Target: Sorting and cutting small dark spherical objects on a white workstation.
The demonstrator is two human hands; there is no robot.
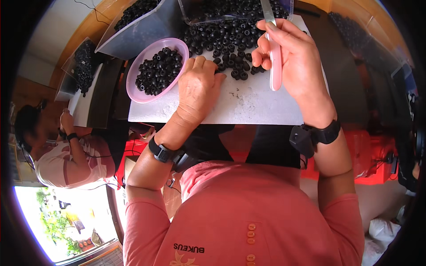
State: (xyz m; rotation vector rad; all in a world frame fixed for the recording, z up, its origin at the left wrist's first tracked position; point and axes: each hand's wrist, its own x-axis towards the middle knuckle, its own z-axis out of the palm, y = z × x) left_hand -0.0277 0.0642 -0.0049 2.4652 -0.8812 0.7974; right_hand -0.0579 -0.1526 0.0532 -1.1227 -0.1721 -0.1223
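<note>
My right hand (299, 57) holds a knife by its pink handle (275, 66), with the metal blade (267, 11) pointing away from me. The fingers of my left hand (197, 86) are curled down at the near edge of a heap of small black ring-shaped pieces (235, 37). Whatever those fingers pinch, if anything, is hidden under them. Left of that hand, a pink bowl (133, 84) tilts on the edge of the white board (248, 113), holding many of the same black pieces. A few loose ones lie between my hands.
Behind the bowl stands a translucent bin (137, 35) with more black pieces. A clear container (191, 20) lies at the far end of the heap. Dark crumbs (237, 94) dot the board. A co-worker (73, 155) sits at the left; red stools (368, 155) stand at the right.
</note>
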